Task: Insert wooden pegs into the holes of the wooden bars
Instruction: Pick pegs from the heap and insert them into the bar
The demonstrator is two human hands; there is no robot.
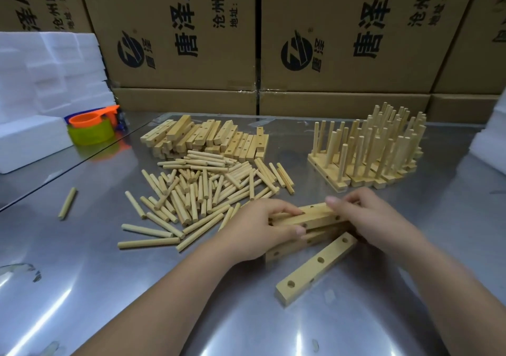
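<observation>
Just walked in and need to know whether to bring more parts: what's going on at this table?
A person is fitting wooden pegs into drilled bars. Both hands, left hand and right hand, grip one empty bar atop a couple more; another bar lies flat with its holes unfilled. No peg is in hand yet. Loose pegs and spare bars are heaped behind, and finished bars with upright pegs stand at the right rear.
</observation>
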